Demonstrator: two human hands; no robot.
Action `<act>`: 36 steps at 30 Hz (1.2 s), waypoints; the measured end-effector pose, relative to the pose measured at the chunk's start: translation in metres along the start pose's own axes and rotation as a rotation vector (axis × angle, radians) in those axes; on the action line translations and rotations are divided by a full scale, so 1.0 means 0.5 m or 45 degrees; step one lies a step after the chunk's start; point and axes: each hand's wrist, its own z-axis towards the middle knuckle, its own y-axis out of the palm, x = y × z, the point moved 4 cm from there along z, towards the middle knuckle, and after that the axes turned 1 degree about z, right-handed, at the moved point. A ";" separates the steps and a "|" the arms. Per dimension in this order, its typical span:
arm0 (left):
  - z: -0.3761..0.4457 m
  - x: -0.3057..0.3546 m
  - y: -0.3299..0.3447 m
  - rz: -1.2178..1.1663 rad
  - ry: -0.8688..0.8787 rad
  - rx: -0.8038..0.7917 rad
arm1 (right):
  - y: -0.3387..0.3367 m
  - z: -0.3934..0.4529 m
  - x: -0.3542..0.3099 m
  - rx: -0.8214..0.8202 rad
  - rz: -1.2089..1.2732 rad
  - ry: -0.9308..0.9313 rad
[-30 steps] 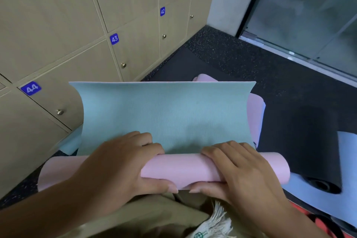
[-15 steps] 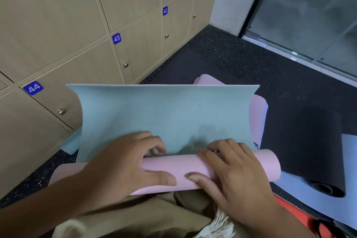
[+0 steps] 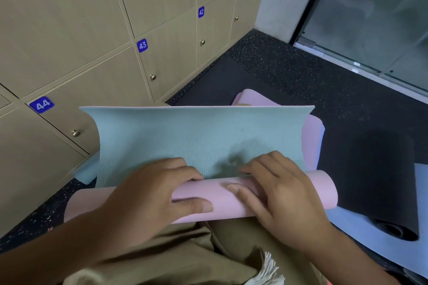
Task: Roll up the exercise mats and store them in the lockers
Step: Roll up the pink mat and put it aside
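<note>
Two hands, left hand [image 3: 148, 194] and right hand [image 3: 280, 196], grip the pink mat roll [image 3: 222, 194], fingers curled round it, beside the lockers [image 3: 76, 37].

The rolled pink foam mat [image 3: 289, 192] loses its middle under both hands; its left end hides behind the left forearm. Right of it, the black rolled mat [image 3: 379, 183] runs off frame.

Both hands [image 3: 217, 194] grip the half-rolled pink mat [image 3: 289, 194] beside lockers [image 3: 69, 30].
</note>
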 end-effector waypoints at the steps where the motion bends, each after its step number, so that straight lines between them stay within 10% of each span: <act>1: 0.008 -0.003 -0.002 -0.033 -0.011 -0.029 | -0.001 -0.003 -0.004 0.039 -0.007 -0.027; 9: 0.053 -0.013 -0.015 -0.163 -0.098 -0.218 | 0.012 -0.027 -0.003 0.068 -0.083 -0.040; 22: -0.008 0.019 0.015 0.368 0.163 0.407 | 0.019 0.064 0.043 -0.276 0.072 0.114; 36: 0.080 -0.029 -0.021 0.146 -0.019 0.083 | 0.028 0.042 0.035 0.075 -0.162 0.022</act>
